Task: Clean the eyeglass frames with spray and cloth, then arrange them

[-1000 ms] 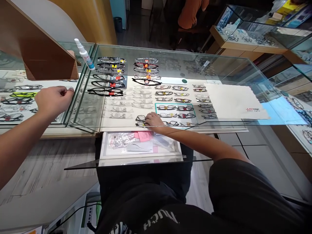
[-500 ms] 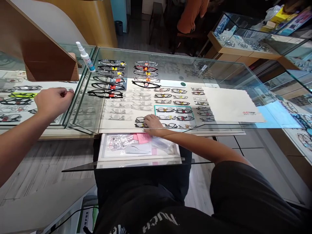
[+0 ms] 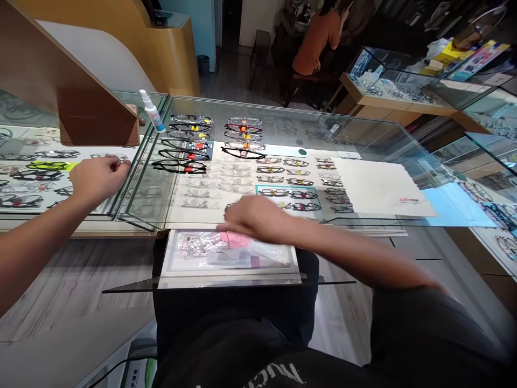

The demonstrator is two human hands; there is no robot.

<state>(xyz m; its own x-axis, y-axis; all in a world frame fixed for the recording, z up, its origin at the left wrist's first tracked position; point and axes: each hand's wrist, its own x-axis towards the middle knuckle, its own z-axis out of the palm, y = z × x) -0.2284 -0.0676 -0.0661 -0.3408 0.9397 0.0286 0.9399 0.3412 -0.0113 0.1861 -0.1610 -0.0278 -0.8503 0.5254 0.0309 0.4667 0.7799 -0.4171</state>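
My left hand (image 3: 99,180) rests on the glass counter at the left, its fingers curled in and nothing seen in them. My right hand (image 3: 256,218) is smeared by motion at the display case's front edge, above an open drawer (image 3: 297,269). Its fingers are too blurred to read, and whether it holds anything cannot be seen. Behind it, eyeglasses (image 3: 305,206) lie in rows inside the case, some partly covered by the hand. Two columns of eyeglasses stand on the glass top: dark frames (image 3: 180,167) to the left and more frames (image 3: 244,152) beside them.
A white spray bottle (image 3: 153,114) stands on the glass near a brown-backed board (image 3: 99,126). Bagged items and a pink slip (image 3: 236,240) lie in the drawer. A white sheet (image 3: 379,186) covers the case's right part. A person in orange (image 3: 317,46) sits in the background.
My right hand has risen from the eyeglasses at the front of the case and come nearer to me. My left hand stays curled on the counter. The camera view has tilted up slightly.
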